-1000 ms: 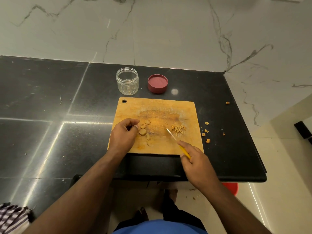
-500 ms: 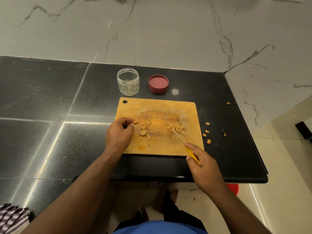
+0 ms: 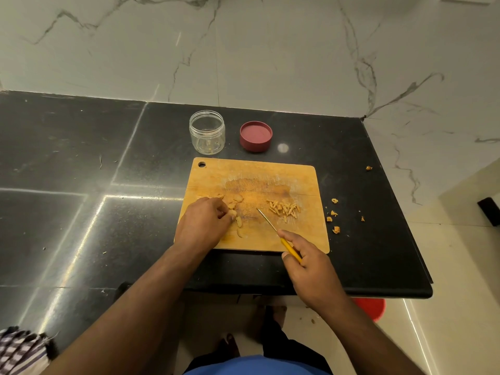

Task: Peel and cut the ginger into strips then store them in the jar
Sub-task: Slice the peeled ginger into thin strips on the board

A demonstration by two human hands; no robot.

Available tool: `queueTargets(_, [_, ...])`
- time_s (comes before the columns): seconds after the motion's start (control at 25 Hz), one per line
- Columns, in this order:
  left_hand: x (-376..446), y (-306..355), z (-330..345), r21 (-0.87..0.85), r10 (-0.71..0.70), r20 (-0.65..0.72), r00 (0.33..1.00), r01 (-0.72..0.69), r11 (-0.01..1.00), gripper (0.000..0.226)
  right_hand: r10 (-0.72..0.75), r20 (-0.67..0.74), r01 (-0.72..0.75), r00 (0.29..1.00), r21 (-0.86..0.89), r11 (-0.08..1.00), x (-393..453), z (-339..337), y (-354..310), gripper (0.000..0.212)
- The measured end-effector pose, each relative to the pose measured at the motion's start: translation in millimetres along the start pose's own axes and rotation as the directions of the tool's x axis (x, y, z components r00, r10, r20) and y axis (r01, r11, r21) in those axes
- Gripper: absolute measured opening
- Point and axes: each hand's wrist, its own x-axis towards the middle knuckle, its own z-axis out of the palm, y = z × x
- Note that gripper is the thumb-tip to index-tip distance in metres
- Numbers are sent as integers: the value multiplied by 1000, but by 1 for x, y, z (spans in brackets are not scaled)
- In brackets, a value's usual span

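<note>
A wooden cutting board (image 3: 270, 174) lies on the black counter. Several round ginger slices (image 3: 239, 221) sit at its left middle, and a small pile of ginger strips (image 3: 284, 208) lies to the right. My left hand (image 3: 203, 224) is on the board with curled fingertips pinching a ginger slice. My right hand (image 3: 311, 263) grips the yellow handle of a thin knife (image 3: 266, 219), whose blade points up-left between the slices and the strips. Behind the board stand a clear open jar (image 3: 207, 132) and its red lid (image 3: 255, 136).
Ginger peel scraps (image 3: 333, 213) lie on the black counter (image 3: 108, 171) right of the board. The counter ends at a front edge near my body and a right edge by the marble wall. A red bucket (image 3: 370, 307) sits on the floor below.
My left hand has moved right onto the ginger slices and taken hold of one. The knife has swung away from the strip pile, its tip now nearer the board's middle.
</note>
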Motion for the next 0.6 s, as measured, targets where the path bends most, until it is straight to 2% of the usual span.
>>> queueTargets(0.16, [-2, 2, -6, -132, 32, 22, 999, -29, 991, 12, 18, -49, -20, 999, -46, 999, 5, -3, -6, 47])
queueTargets(0.32, [0, 8, -11, -229, 33, 3, 999, -32, 973, 6, 19, -33, -21, 999, -48, 999, 5, -3, -11, 46])
queueTargets(0.6, [11, 32, 5, -163, 152, 81, 985, -137, 977, 22, 6, -24, -6, 1000, -20, 1000, -2, -4, -11, 45])
